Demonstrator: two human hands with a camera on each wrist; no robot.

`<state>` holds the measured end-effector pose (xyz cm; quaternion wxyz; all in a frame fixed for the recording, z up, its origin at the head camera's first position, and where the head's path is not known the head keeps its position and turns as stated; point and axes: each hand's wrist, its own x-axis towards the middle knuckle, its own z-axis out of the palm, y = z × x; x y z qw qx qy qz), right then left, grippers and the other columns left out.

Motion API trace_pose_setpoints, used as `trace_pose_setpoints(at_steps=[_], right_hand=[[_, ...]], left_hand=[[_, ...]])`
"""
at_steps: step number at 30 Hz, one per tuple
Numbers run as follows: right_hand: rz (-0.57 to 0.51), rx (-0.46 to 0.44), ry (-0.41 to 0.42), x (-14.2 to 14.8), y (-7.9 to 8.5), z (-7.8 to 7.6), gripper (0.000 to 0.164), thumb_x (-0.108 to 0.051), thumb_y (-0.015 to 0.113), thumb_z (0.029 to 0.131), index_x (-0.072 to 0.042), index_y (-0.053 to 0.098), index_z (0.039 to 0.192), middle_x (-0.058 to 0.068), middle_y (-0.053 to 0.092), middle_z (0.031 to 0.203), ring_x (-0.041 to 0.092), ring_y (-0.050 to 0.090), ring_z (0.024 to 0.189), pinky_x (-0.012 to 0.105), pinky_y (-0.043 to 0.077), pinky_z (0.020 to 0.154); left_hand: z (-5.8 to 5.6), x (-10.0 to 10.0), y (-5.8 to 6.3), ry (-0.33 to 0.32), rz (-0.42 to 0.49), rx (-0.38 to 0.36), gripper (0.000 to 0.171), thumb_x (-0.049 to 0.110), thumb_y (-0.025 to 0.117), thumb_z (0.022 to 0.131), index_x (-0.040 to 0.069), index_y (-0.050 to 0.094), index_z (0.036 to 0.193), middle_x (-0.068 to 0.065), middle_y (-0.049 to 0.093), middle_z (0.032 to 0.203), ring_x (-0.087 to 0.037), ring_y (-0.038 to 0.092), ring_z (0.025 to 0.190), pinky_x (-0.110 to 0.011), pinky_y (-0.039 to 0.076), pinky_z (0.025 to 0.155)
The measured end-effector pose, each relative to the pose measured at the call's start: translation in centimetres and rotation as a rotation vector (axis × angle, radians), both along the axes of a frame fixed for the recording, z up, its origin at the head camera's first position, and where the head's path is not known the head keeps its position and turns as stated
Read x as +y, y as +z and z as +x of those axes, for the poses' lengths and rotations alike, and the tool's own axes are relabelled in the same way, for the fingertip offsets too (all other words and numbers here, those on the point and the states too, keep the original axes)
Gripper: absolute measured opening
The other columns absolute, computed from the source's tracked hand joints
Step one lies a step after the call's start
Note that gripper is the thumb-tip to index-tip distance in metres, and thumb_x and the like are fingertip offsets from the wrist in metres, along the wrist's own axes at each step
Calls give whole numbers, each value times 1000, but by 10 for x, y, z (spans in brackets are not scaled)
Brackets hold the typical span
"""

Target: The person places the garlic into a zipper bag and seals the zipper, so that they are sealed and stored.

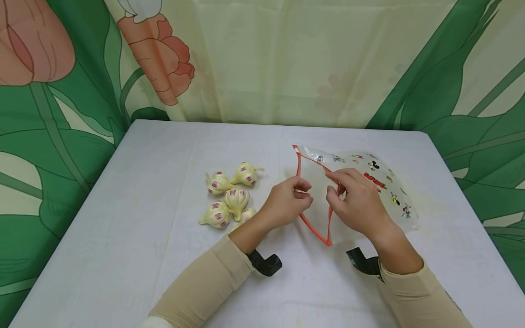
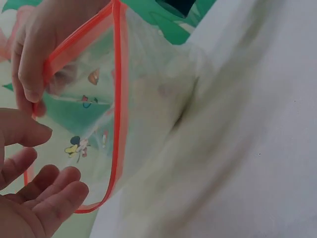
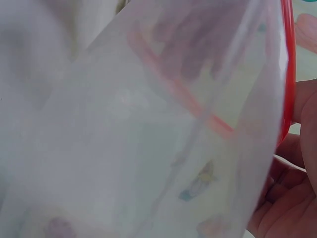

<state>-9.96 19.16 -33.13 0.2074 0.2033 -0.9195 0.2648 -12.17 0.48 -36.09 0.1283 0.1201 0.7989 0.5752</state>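
Note:
A clear zip bag (image 1: 393, 182) with a red-edged mouth and cartoon prints lies to the right on the table, its mouth spread wide and facing left. My right hand (image 1: 358, 200) pinches the red edge between thumb and fingers; the left wrist view shows this right hand (image 2: 37, 59) at the rim too. My left hand (image 1: 287, 200) is at the mouth's left side, its fingers (image 2: 62, 201) loosely bent with nothing between them, overlapping the rim in the left wrist view. Through the film in the right wrist view, a blurred hand (image 3: 198, 39) shows.
Several garlic bulbs (image 1: 236, 199) with purple marks lie in a cluster left of the bag, one partly hidden by my left arm. A white cloth covers the table (image 1: 135, 191). Black wrist mounts (image 1: 266, 264) stick out below both wrists. A printed curtain (image 1: 279, 59) hangs behind.

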Motion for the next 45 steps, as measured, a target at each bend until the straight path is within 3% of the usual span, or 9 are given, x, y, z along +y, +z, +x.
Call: trace_pose_setpoints(at_steps=[7,13,23,31,37,45], right_hand=[[13,-26,-7,-1,1,0,29,-1,65,86,1,72,114,12,66,106,18,57,74,35,49,58],[14,-35,-7,-1,0,1,29,-1,65,86,2,72,114,12,66,106,17,57,73,35,49,59],[5,-58,-20,0,-1,2,30,-2,65,87,0,72,116,10,66,107,16,56,74,34,49,59],[-2,-56,-20,0,-1,3,30,-2,65,87,0,73,115,10,66,107,16,57,74,34,49,59],[-9,-42,-19,1,-1,3,29,-1,66,86,0,73,114,9,66,106,15,57,73,33,49,59],[-15,-33,-14,3,-1,2,29,-1,65,86,0,73,114,9,66,106,14,56,73,32,48,58]], left_hand=[[5,-18,7,-61,-34,78,38,12,73,90,9,61,126,-5,64,121,-15,63,110,-23,52,86],[11,-41,13,-99,-47,101,44,9,76,87,8,61,129,-4,61,125,-25,58,119,-29,50,95],[22,-85,19,2,-33,148,50,4,80,82,5,61,129,-3,61,126,-22,58,118,-29,49,99],[31,-117,6,-10,-61,93,58,2,79,83,2,55,136,-10,56,137,-29,53,126,-36,44,105],[40,-128,-1,9,-85,111,64,2,81,82,4,53,139,-13,54,139,-29,53,125,-37,45,105],[51,-132,-7,5,-178,177,61,6,81,83,-1,54,137,-14,56,137,-31,56,124,-41,47,102]])
